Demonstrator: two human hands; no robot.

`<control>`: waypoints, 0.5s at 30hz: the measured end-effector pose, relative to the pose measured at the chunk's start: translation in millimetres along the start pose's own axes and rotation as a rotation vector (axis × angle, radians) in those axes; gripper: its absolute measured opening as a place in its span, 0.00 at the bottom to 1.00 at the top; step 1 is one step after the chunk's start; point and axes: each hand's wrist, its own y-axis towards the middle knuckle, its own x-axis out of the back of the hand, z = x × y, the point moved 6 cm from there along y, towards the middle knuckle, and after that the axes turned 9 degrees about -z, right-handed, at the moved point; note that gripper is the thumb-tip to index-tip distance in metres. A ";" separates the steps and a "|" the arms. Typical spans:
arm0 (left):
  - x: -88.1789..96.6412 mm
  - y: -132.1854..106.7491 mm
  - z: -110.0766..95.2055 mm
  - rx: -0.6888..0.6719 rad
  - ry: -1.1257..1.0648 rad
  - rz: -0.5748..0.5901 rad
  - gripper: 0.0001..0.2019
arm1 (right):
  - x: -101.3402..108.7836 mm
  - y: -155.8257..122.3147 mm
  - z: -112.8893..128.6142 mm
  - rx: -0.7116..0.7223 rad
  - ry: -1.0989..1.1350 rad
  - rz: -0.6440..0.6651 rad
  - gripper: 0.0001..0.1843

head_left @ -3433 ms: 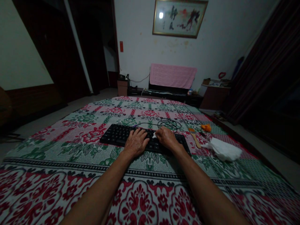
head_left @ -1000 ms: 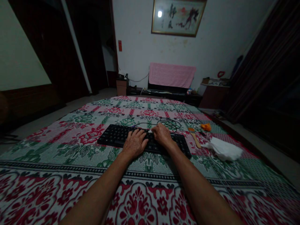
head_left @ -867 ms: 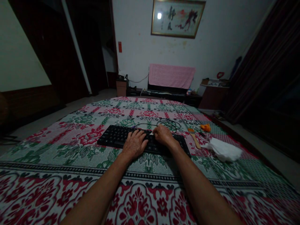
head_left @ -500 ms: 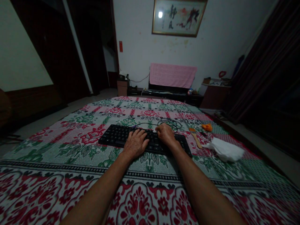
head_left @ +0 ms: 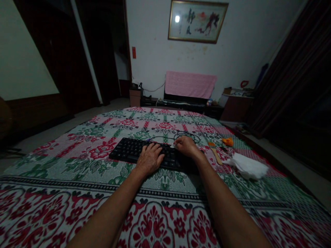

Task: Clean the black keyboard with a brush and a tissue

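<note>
A black keyboard (head_left: 128, 151) lies on the flowered bedspread (head_left: 64, 172) in front of me. My left hand (head_left: 149, 159) rests flat on its near middle, fingers spread over the keys. My right hand (head_left: 186, 146) sits on the keyboard's far right part, fingers curled round a small white wad, probably tissue, of which a sliver shows at its fingertips. The keyboard's coiled black cable (head_left: 186, 136) lies just beyond that hand.
To the right on the bedspread lie a wooden-handled brush (head_left: 215, 154), a small orange object (head_left: 228, 141) and a crumpled white tissue (head_left: 248, 166). Beyond the bed stand a low cabinet with a pink cloth (head_left: 190, 84) and a framed picture (head_left: 197, 21) on the wall.
My right hand has slid a little to the right and farther along the keyboard's top edge. My left hand has stayed in place on the keys.
</note>
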 end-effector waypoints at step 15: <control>-0.3 0.6 0.5 0.008 -0.024 0.014 0.19 | -7.7 -2.7 -6.2 -0.030 0.024 0.089 0.12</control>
